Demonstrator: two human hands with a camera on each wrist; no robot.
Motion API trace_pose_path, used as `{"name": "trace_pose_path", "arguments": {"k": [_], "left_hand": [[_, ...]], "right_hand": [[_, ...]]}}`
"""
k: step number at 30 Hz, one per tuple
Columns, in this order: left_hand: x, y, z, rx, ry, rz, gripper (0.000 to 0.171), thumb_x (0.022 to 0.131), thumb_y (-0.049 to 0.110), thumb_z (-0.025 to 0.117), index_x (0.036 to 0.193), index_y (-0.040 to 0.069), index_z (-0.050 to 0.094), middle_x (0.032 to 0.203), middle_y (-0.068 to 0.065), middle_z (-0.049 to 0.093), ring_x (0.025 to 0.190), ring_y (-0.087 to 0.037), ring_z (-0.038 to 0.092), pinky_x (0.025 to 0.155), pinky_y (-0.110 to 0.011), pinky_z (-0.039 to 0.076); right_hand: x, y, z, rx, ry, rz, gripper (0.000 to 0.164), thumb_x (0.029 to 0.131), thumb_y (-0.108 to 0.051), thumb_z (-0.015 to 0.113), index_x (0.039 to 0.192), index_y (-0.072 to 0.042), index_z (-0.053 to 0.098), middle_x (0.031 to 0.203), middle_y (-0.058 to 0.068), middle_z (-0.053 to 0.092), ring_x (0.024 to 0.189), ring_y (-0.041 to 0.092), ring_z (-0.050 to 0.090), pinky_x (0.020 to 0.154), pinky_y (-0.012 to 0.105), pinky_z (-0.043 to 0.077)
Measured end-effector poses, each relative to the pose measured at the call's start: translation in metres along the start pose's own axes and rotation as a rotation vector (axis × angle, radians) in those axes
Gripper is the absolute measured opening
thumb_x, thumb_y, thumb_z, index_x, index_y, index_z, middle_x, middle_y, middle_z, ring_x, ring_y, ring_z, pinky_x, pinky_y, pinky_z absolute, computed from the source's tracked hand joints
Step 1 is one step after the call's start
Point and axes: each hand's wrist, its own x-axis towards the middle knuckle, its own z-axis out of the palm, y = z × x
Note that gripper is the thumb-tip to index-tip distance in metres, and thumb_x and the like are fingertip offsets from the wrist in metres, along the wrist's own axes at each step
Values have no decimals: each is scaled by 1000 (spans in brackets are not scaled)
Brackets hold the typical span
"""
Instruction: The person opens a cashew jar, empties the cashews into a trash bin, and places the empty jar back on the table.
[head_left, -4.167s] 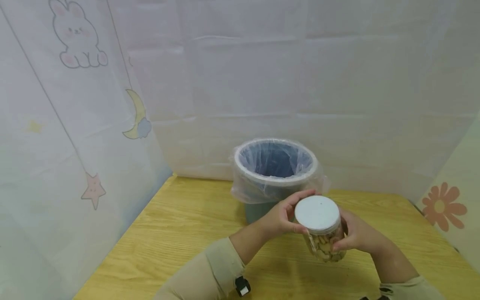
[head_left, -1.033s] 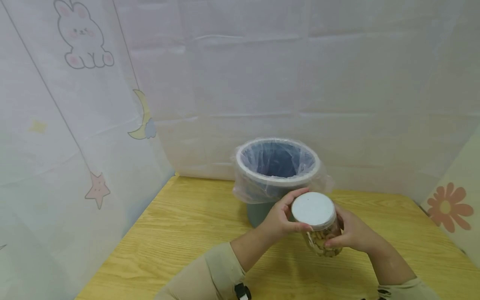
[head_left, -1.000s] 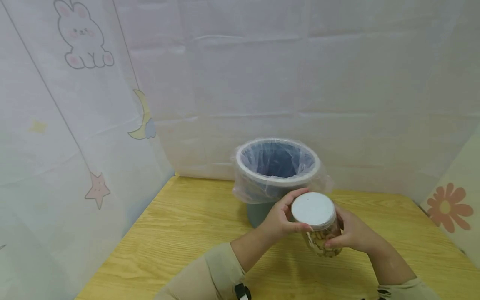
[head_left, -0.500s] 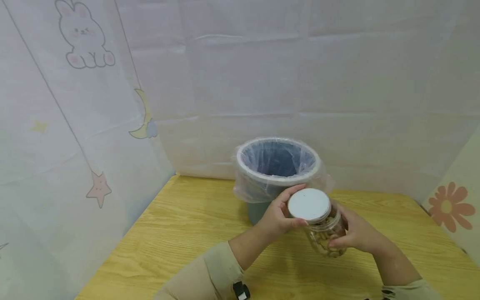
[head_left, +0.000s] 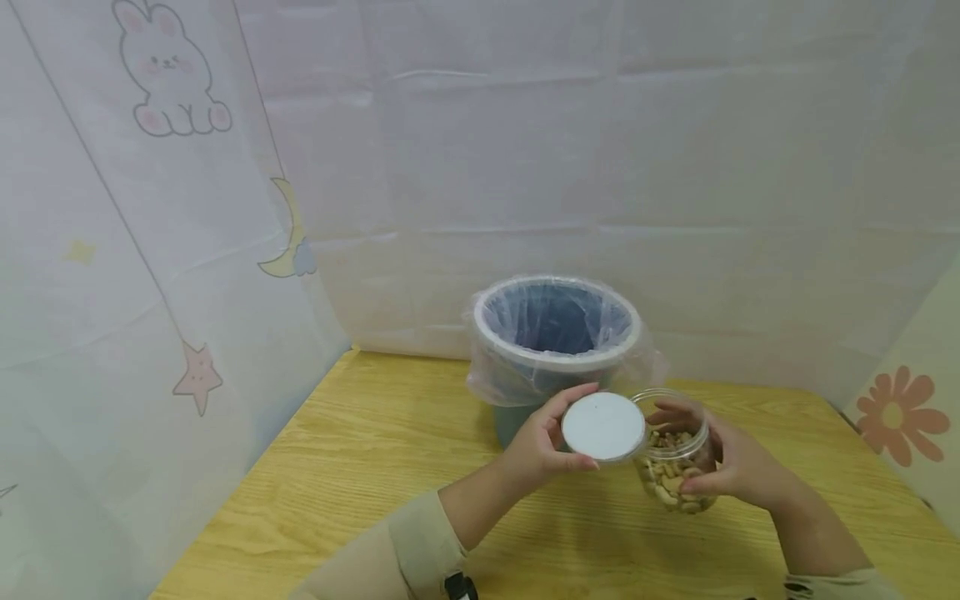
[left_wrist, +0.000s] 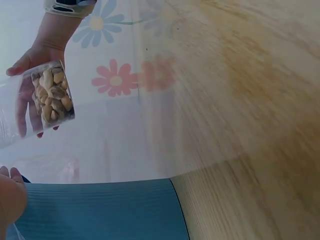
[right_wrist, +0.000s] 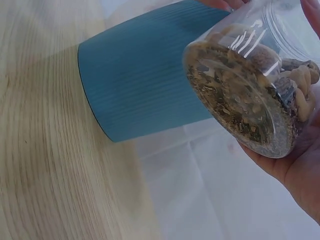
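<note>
My left hand [head_left: 536,450] grips a round white lid [head_left: 603,427] by its edge, thumb in front and fingers behind. Just right of the lid, my right hand [head_left: 750,467] holds a clear plastic jar [head_left: 678,454] round its side, above the table. The jar's mouth is uncovered, and nuts [head_left: 670,483], some of them cashew-shaped, fill its lower part. In the left wrist view the jar [left_wrist: 37,102] shows side-on with the right hand [left_wrist: 42,57] behind it. Bits of dark, crumbly matter show through the jar bottom [right_wrist: 235,95] in the right wrist view.
A blue-green bin [head_left: 517,421] with a white rim and a clear plastic liner [head_left: 495,379] stands on the wooden table [head_left: 360,467], behind the hands. Printed cloth walls [head_left: 480,167] enclose the back and sides.
The lid has come off the jar. My left hand has moved it to the left, while my right hand and the jar have shifted slightly right, exposing the jar's mouth.
</note>
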Motion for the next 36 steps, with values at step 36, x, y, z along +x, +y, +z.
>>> {"name": "trace_pose_path", "arguments": {"k": [36], "left_hand": [[-27,-23,-37,574,-88,-332,85,64,17,83,138,19,41,128,4,51,111,-8,49,94,-28,38]], "right_hand": [[-10,-15,-15,5,-6,15,85,73,15,63,142,4,15,131,7,42,109,15,54,67,34,53]]}}
